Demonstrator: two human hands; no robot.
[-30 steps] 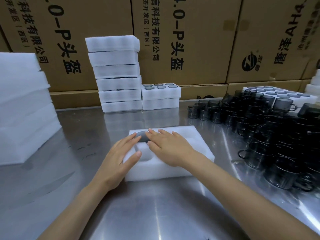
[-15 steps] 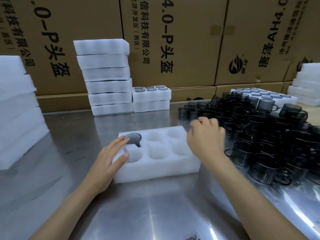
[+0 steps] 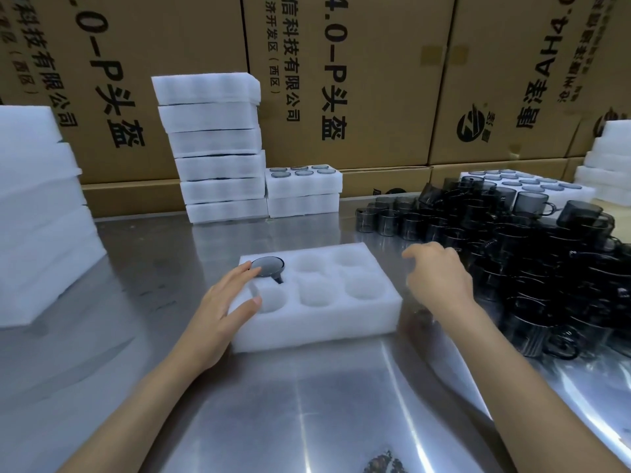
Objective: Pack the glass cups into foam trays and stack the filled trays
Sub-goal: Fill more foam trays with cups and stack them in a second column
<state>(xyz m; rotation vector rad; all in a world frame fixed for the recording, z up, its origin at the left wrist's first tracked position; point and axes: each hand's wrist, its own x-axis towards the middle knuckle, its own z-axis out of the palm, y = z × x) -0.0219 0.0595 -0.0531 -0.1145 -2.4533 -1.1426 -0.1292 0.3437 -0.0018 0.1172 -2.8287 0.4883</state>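
A white foam tray with six round pockets lies in the middle of the steel table. One dark glass cup sits in its far-left pocket; the other pockets hold nothing. My left hand rests flat on the tray's left end, fingertips touching the cup's rim. My right hand hovers right of the tray with loosely curled fingers, holding nothing, close to a big pile of dark glass cups.
A tall stack of foam trays and a shorter filled stack stand at the back. More foam blocks sit at the left, another filled tray and foam at the far right. Cardboard boxes form the wall behind.
My right hand lifted off the tray and swung right toward the cup pile. The left hand stayed on the tray's left end by the seated cup.
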